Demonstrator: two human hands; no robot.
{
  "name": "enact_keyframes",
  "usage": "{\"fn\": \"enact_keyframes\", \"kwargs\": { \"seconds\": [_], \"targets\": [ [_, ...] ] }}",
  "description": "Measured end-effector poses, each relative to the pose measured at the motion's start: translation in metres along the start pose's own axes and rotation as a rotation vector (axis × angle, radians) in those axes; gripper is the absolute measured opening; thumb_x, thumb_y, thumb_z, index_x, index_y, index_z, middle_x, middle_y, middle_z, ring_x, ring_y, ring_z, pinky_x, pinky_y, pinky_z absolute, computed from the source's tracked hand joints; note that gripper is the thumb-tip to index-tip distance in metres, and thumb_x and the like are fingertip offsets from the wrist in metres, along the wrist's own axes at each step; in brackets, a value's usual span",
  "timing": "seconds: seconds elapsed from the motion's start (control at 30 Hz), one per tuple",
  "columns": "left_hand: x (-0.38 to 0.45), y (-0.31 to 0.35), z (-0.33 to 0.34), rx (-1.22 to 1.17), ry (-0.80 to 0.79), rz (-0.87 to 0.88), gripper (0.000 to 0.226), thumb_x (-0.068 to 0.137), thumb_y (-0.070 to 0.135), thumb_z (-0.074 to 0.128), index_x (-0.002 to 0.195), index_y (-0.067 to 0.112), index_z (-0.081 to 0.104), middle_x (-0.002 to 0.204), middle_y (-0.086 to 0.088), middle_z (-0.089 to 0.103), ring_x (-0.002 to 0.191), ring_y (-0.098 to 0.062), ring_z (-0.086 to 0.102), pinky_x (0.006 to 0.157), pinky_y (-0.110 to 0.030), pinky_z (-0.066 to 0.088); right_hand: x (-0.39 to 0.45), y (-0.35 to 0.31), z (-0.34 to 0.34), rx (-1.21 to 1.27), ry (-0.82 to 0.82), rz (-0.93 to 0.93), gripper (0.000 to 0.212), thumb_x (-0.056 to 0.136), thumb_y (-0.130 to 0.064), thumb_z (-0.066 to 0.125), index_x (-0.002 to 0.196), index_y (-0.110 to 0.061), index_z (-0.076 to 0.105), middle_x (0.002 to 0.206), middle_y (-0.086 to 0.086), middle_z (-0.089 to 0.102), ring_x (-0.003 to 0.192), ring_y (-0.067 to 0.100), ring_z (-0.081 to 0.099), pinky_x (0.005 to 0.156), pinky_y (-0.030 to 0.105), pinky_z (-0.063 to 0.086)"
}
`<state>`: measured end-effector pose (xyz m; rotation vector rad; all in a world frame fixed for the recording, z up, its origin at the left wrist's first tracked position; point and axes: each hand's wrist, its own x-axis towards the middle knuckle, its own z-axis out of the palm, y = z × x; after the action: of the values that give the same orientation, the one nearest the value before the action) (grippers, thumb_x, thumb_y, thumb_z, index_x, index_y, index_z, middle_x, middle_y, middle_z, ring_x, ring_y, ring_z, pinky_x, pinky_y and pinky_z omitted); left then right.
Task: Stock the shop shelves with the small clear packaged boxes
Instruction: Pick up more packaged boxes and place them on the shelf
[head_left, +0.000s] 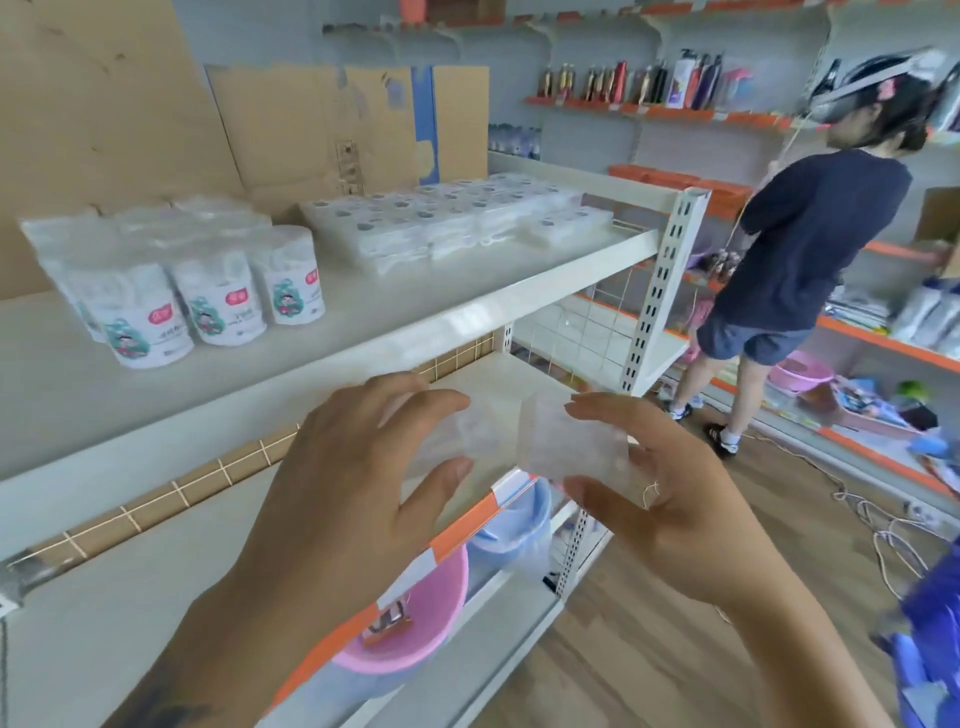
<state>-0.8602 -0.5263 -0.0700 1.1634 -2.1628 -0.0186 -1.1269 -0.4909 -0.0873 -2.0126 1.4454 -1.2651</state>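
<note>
Pinching a small clear plastic packaged box (571, 444) between thumb below and fingers (597, 408) above, the right hand (670, 499) holds it in the air over the front edge of the middle white metal shelf (156, 597). Just beside it, the left hand (353, 483) curls its fingers and thumb around a second clear packaged box (457, 441), blurred and hard to make out; the two boxes sit close, and whether they touch cannot be told. Both hands are raised palm-inward, forearms rising from the bottom of the view.

Under the hands, an orange-and-white price strip (467, 525) runs along the shelf edge, and below it sit a pink plastic basin (415, 618) and a pale blue plastic bin (519, 535).

On the upper white shelf (260, 374), rows of flat clear packaged boxes (447, 218) lie stacked at the back right, with white pouch packs bearing teal cartoon labels (208, 296) standing at the left. Brown flattened cardboard (311, 124) leans behind them.

Well apart, at the right, a person in a dark blue shirt and denim shorts (800, 249) stands on the wooden floor (649, 649) facing orange-edged wall shelves (649, 111) stocked with bottles.
</note>
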Motion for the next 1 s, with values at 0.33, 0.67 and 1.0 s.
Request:
{"fn": "enact_keyframes", "kwargs": {
  "seconds": [0.33,0.67,1.0],
  "targets": [
    [0.107,0.005,0.028,0.054,0.153,-0.138,0.038,0.092,0.050,0.062,0.129,0.041,0.060,0.131,0.020,0.054,0.119,-0.014,0.054,0.100,-0.029,0.043,0.143,0.072,-0.046,0.137,-0.115,-0.233,0.047,0.086,-0.019,0.081,0.127,-0.032,0.062,0.130,-0.012,0.063,0.122,0.015,0.060,0.097,0.040,0.054],
    [0.196,-0.005,0.056,-0.010,0.112,-0.551,0.046,0.081,0.039,0.083,0.119,0.053,0.062,0.122,0.021,0.061,0.113,0.008,0.052,0.086,-0.004,0.034,0.295,0.130,-0.072,0.086,-0.288,-0.458,0.047,0.086,-0.025,0.078,0.129,-0.031,0.062,0.131,-0.021,0.060,0.123,-0.005,0.052,0.104,0.020,0.041],
    [0.203,0.006,0.057,0.065,0.072,-0.645,0.046,0.079,0.055,0.075,0.123,0.048,0.064,0.130,0.031,0.059,0.124,0.017,0.046,0.097,0.001,0.031,0.340,0.149,-0.057,0.129,-0.473,-0.497,0.039,0.088,-0.032,0.076,0.123,-0.040,0.063,0.128,-0.026,0.060,0.124,-0.005,0.051,0.097,0.005,0.037]
  ]
}}
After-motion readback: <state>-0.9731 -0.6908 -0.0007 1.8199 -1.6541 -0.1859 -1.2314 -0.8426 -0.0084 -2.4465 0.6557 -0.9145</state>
